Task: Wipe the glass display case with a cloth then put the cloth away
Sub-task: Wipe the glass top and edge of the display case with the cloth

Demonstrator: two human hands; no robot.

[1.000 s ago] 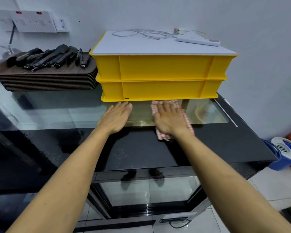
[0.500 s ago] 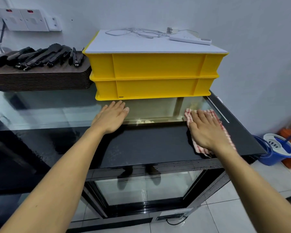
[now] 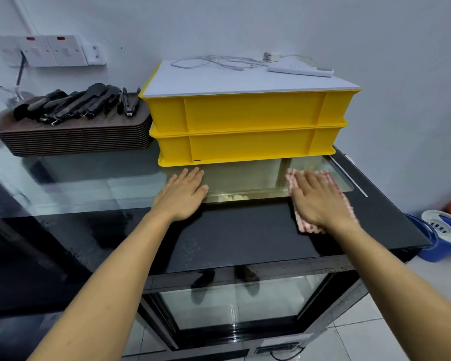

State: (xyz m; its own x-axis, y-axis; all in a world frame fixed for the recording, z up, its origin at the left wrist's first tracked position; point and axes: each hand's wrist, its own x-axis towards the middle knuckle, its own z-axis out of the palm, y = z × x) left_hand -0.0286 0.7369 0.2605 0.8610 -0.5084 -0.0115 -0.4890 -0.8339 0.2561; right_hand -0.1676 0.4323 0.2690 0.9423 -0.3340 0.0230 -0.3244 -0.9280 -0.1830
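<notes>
1. Cloth (image 3: pixel 345 204): red-checked, thin, limp and light; lies flat on the display case (image 3: pixel 245 238) top, right end. Best pressed w/ the palm, or pinched at an edge to lift.
2. Right hand (image 3: pixel 318 201): grip spread flat, pressing the cloth.
3. Left hand (image 3: pixel 181 198): grip apart, flat on the glass; holds nothing.

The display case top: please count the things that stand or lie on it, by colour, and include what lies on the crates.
Yellow: 2 crates
Brown: 1 stack of trays
Black: 1 pile of clips, number unclear
White: 3, a board, a power strip, a cable
Red and white: 1 cloth
Total: 8
</notes>
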